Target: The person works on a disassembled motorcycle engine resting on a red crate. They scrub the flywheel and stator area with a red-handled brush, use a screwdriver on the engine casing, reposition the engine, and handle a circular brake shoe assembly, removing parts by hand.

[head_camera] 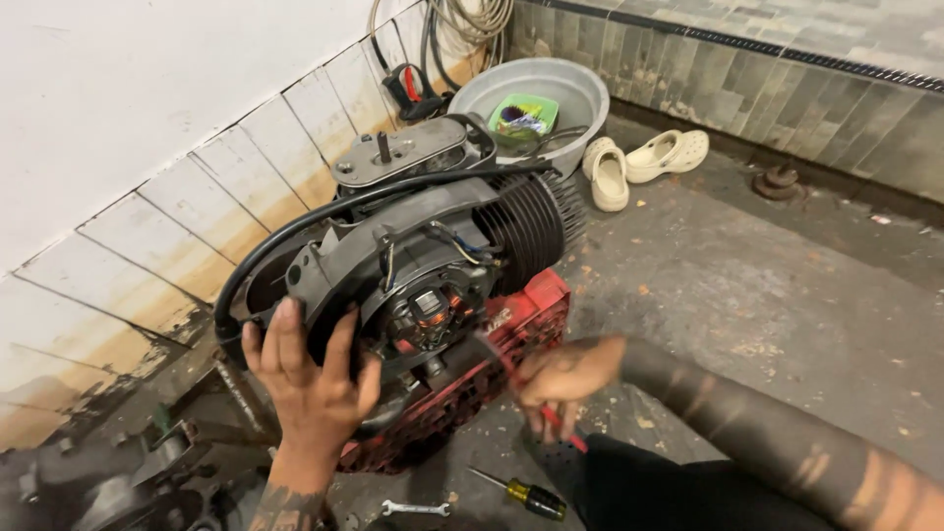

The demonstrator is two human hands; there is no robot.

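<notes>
A grey scooter engine point(433, 236) with a finned black cylinder rests on a red plastic crate point(521, 320). My left hand point(310, 379) presses flat against the engine's round housing at its near left side. My right hand point(565, 379) grips a red-handled screwdriver point(521, 379), its shaft angled up toward the exposed stator with copper coils point(430, 317). A black hose point(295, 231) loops over the top of the engine.
A yellow-handled screwdriver point(521, 495) and a small wrench point(415, 508) lie on the concrete floor near me. Behind the engine stands a grey basin point(580, 93) holding a green tray. A pair of cream clogs point(639, 162) lies beside it. A tiled wall runs along the left.
</notes>
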